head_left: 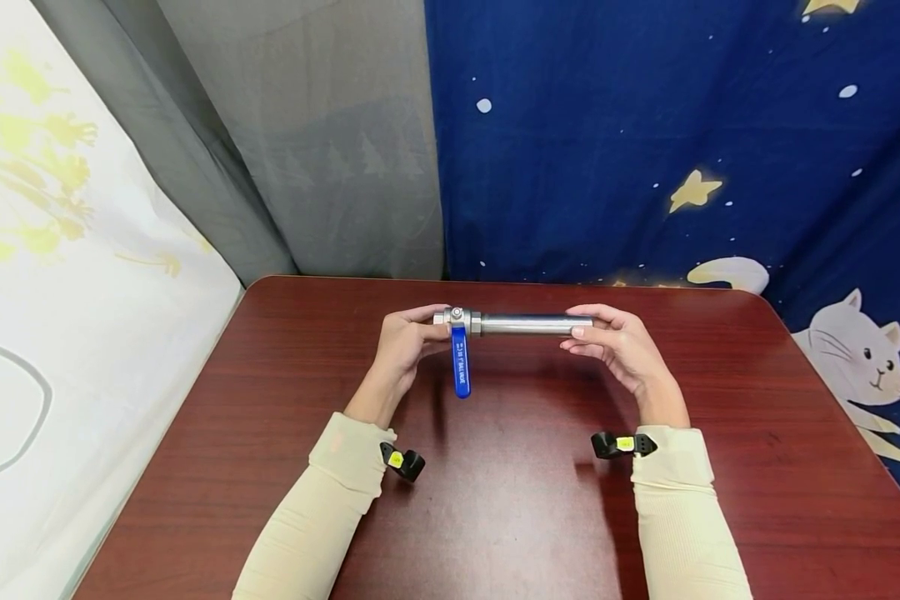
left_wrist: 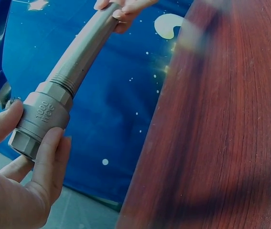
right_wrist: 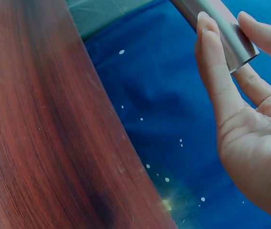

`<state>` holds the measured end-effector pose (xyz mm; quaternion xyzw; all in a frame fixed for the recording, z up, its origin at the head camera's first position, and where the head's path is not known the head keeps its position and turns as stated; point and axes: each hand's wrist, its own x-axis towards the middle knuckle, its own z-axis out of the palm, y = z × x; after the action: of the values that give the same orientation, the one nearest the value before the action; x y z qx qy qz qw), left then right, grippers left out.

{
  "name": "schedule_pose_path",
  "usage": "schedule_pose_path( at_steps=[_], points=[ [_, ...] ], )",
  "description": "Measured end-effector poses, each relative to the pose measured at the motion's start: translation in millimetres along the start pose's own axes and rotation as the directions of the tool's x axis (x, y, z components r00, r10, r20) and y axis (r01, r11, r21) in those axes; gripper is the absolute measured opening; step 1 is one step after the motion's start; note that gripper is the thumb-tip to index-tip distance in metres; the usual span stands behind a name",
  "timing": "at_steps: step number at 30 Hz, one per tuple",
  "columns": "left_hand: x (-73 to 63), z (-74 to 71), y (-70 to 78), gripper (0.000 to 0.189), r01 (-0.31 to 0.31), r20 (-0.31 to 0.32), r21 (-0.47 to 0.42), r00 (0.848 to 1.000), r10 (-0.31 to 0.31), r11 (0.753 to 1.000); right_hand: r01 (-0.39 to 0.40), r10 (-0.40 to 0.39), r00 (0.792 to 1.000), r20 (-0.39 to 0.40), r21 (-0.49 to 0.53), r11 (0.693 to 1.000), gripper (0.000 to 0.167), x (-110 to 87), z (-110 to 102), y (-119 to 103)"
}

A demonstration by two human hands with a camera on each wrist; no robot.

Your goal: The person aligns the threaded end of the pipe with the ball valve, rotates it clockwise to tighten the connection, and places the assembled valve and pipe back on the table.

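A metal ball valve (head_left: 461,322) with a blue lever handle (head_left: 461,362) is joined to a steel pipe (head_left: 528,324), both raised above the table. My left hand (head_left: 403,346) grips the valve body at its free end, thumb on one side and fingers on the other. At the pipe's far end, my right hand (head_left: 622,346) pinches the tube between thumb and fingers. In the left wrist view, raised lettering shows on the valve body (left_wrist: 42,112), and some thread is visible where the pipe (left_wrist: 85,47) enters it. The right wrist view shows the pipe's open end (right_wrist: 243,59).
Below the hands lies a reddish-brown wooden table (head_left: 495,500) with rounded far corners. Behind it hang a grey curtain (head_left: 330,125) and a blue curtain (head_left: 607,125) with stars and a cat. White printed cloth (head_left: 82,333) covers the left side.
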<state>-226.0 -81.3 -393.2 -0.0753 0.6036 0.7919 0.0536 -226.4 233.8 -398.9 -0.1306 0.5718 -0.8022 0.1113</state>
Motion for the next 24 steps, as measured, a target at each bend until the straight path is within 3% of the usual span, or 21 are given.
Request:
schedule_pose_path(
  at_steps=[13, 24],
  points=[
    [0.8, -1.4, -0.5, 0.035, 0.004, -0.008, 0.002, 1.0, -0.004, 1.0, 0.036, -0.036, 0.999, 0.005, 0.022, 0.999, 0.038, 1.5, -0.9, 1.8],
    [3.6, -2.4, -3.4, 0.035, 0.007, -0.006, 0.004, 1.0, -0.007, 1.0, 0.002, -0.003, 1.0, -0.031, -0.004, 1.0, 0.034, 3.1, -0.3, 3.3]
  ],
)
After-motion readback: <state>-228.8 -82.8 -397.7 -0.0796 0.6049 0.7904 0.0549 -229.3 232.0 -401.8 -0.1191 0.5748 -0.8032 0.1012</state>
